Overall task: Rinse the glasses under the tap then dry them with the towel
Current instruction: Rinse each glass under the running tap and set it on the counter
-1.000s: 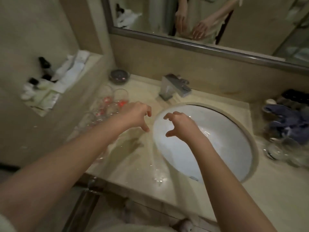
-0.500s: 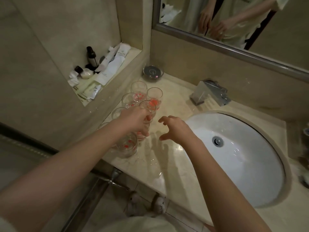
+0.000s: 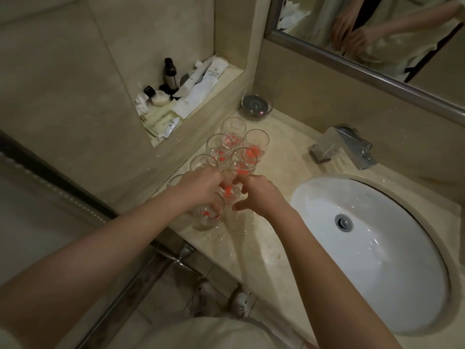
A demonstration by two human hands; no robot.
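Several clear glasses [image 3: 243, 158] with red marks stand clustered on the wet stone counter [image 3: 254, 243], left of the sink. One glass [image 3: 230, 192] near the front of the cluster sits between my two hands. My left hand [image 3: 202, 187] curls over it from the left, its fingers also reaching the rim of a nearer glass [image 3: 207, 217]. My right hand [image 3: 260, 196] holds the same middle glass from the right, between forefinger and thumb. The tap [image 3: 344, 147] stands behind the white basin [image 3: 377, 260]; no water runs. No towel is in view.
A small dark glass dish [image 3: 256, 105] sits in the counter's back corner. A recessed ledge holds toiletry bottles and tubes [image 3: 186, 96]. The mirror [image 3: 377, 28] hangs above the tap. A metal rail [image 3: 130, 293] runs below the counter's front edge.
My view has swung left from the basin to the glasses. Both hands moved forward into the cluster and closed round one glass.
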